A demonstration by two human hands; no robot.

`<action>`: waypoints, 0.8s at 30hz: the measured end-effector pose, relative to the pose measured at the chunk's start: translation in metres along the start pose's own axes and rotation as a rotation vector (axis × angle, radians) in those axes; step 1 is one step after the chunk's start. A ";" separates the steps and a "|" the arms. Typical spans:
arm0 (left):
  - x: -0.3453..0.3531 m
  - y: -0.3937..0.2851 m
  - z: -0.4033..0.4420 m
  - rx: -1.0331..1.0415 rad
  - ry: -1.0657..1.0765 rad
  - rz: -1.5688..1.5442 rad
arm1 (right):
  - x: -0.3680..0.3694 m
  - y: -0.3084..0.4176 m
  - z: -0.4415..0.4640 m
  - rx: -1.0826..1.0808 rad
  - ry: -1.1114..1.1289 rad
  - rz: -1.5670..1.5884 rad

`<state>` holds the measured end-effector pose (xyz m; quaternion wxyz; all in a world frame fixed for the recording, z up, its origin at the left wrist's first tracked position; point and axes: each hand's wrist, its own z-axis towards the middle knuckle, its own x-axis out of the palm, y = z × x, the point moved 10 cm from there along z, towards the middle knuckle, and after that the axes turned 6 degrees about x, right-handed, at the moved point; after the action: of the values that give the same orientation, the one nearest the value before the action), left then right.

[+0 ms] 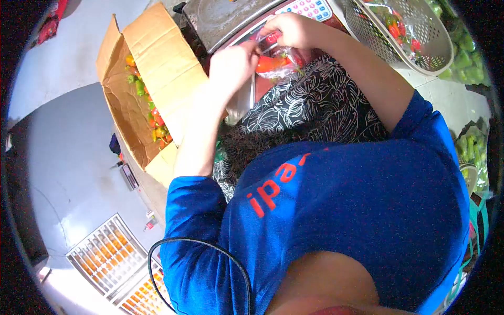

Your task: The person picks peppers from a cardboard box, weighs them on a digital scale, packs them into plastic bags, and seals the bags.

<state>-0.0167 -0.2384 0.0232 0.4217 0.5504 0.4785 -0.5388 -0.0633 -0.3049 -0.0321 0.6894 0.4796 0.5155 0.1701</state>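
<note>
1. The clear plastic bag (275, 75) is at the top middle of the view, before the person, just above the patterned black-and-white cloth (336, 92) over the lap. Red and orange peppers (270, 64) show through its film.
2. The left hand (233, 65) is narrow, fingers curled in at the bag's near edge; the right hand (291, 31) pinches the film on the other side. Exactly how much plastic each has is hard to tell.
3. The film looks thin, so a hard pull between the two hands could split it. A pepper stem could also pierce it.
4. If either pinch slipped, the mouth could sag and peppers could roll onto the lap.
5. Just beyond lies the scale (306, 8), its keypad close to the right hand; a stray knuckle could press a button. What carries the scale is hidden.
6. To the left, an open cardboard box (163, 58) holds more peppers. Its raised flap stands near the left forearm and could be knocked.
7. To the right, a perforated basket (443, 62) holds bagged peppers, with green produce (470, 58) beside it and pale floor (446, 94) below.
8. Farther off are a grey wall (73, 157) and a white grille (107, 254) with orange shapes behind it.
</note>
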 end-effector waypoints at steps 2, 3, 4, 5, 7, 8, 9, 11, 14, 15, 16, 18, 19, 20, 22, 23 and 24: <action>0.011 -0.020 0.003 0.080 0.016 0.003 | 0.001 0.006 -0.001 -0.014 0.022 0.070; 0.027 -0.019 0.006 0.044 0.105 -0.047 | -0.001 0.017 -0.004 -0.055 0.035 0.096; 0.040 -0.029 0.008 0.083 0.209 0.015 | -0.002 0.024 -0.007 -0.097 0.046 0.121; 0.054 -0.032 0.007 0.088 0.258 -0.020 | 0.000 0.029 -0.005 -0.207 0.025 0.117; 0.080 -0.042 0.010 0.135 0.384 -0.052 | -0.005 0.040 -0.008 -0.277 0.022 0.207; 0.087 -0.036 0.011 0.074 0.364 -0.099 | -0.004 0.041 -0.009 -0.256 0.073 0.358; 0.094 -0.034 0.009 0.048 0.446 -0.093 | -0.002 0.042 -0.008 -0.268 0.079 0.331; 0.100 -0.035 0.008 0.066 0.589 -0.150 | -0.003 0.035 -0.006 -0.216 0.028 0.404; 0.069 -0.037 0.016 0.257 0.621 -0.420 | -0.016 0.029 -0.009 -0.194 -0.091 0.283; 0.056 -0.026 0.022 0.215 0.673 -0.458 | -0.023 0.027 -0.009 -0.198 -0.136 0.202; 0.045 -0.006 0.037 0.241 0.541 -0.601 | -0.026 0.020 -0.006 -0.155 -0.149 0.189; 0.027 0.018 0.058 0.093 0.531 -0.710 | -0.030 0.007 0.000 -0.074 -0.172 0.164; 0.026 0.041 0.069 0.017 0.441 -0.664 | -0.036 0.009 -0.006 -0.027 -0.194 0.154; 0.027 0.063 0.083 -0.056 0.351 -0.615 | -0.028 0.006 -0.004 -0.039 -0.136 0.123; 0.005 0.078 0.105 -0.008 0.057 -0.503 | -0.021 0.016 -0.006 -0.056 -0.024 0.055; -0.004 0.083 0.114 0.016 -0.086 -0.449 | -0.015 0.007 -0.016 0.219 0.108 0.000; -0.017 0.088 0.120 -0.037 -0.184 -0.202 | -0.011 0.013 -0.018 0.252 0.150 -0.024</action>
<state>0.0479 -0.3737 0.0278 0.4177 0.4397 0.5005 -0.6178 -0.0808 -0.2981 -0.0154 0.5851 0.5423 0.5886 0.1312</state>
